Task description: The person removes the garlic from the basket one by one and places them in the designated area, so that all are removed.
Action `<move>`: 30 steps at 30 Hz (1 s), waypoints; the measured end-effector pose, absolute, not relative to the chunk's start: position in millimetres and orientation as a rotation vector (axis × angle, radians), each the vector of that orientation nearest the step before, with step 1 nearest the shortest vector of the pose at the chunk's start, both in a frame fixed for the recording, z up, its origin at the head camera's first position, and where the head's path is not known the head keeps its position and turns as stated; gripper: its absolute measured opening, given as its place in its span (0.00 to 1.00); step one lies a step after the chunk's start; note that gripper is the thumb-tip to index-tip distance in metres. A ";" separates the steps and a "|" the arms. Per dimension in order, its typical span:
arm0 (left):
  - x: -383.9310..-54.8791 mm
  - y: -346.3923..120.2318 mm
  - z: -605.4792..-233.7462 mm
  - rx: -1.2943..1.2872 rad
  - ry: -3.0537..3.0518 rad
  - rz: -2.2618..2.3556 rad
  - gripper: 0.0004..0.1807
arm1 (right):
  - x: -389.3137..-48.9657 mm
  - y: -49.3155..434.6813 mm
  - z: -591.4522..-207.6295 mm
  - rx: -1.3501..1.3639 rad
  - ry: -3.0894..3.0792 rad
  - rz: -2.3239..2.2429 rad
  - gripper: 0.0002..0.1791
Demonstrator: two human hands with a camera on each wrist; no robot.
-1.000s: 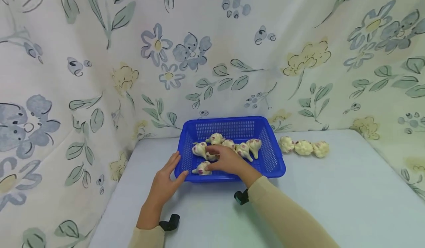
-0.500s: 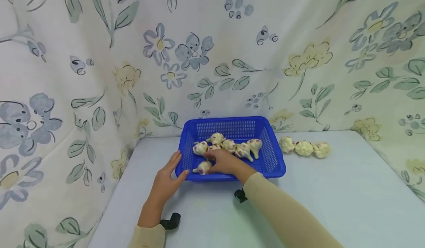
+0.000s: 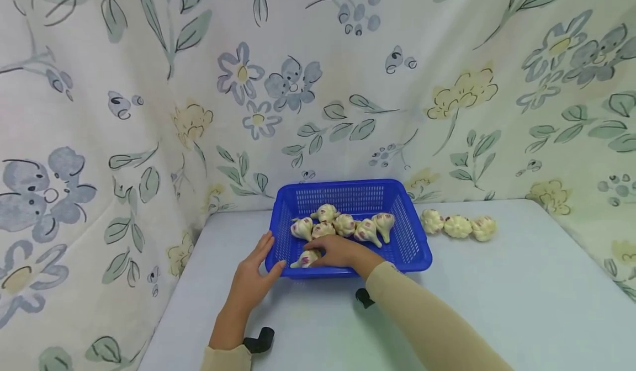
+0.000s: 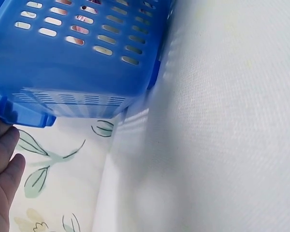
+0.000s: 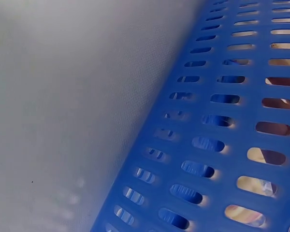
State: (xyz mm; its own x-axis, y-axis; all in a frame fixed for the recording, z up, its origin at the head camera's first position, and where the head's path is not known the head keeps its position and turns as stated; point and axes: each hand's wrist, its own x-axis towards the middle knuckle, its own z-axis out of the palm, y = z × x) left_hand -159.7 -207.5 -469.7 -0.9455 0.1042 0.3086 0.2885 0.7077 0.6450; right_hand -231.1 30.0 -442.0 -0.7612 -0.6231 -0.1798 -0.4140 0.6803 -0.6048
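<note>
A blue plastic basket (image 3: pixel 348 273) with slotted walls holds several garlic bulbs (image 3: pixel 366 232) with purplish marks. My right hand (image 3: pixel 340 250) reaches over the front rim. Its thumb and fingers close around the right end of the front-left garlic bulb (image 3: pixel 304 259), whose tapered end points left. My left hand (image 3: pixel 252 280) rests at the basket's front left corner, fingers extended along the side and thumb at the front rim. In the left wrist view, its fingertips (image 4: pixel 9 140) lie by the rim. The right wrist view shows the slotted front wall (image 5: pixel 198 140), with the right hand hidden behind it.
Several pale, knobbly garlic-like pieces (image 3: pixel 457 226) lie in a row on the white table (image 3: pixel 517 299), right of the basket. A floral cloth (image 3: pixel 348 84) hangs behind the table and along its left side.
My right hand's fingers have come down and closed in towards the thumb around the front-left garlic bulb. The left hand stays at the basket's corner. The head view has tilted slightly.
</note>
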 end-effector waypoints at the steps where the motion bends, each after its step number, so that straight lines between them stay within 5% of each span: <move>1: -159.7 -207.5 -470.9 -0.311 -2.665 -1.064 0.37 | -231.2 30.0 -443.2 -0.815 2.522 -0.765 0.28; 23: -156.0 -206.7 -476.1 -0.332 -2.642 -1.078 0.37 | -233.2 33.0 -450.2 -0.718 2.475 -0.791 0.25; 30: -161.4 -209.1 -474.5 -0.371 -2.607 -1.051 0.38 | -234.5 34.2 -444.5 -0.655 2.528 -0.873 0.35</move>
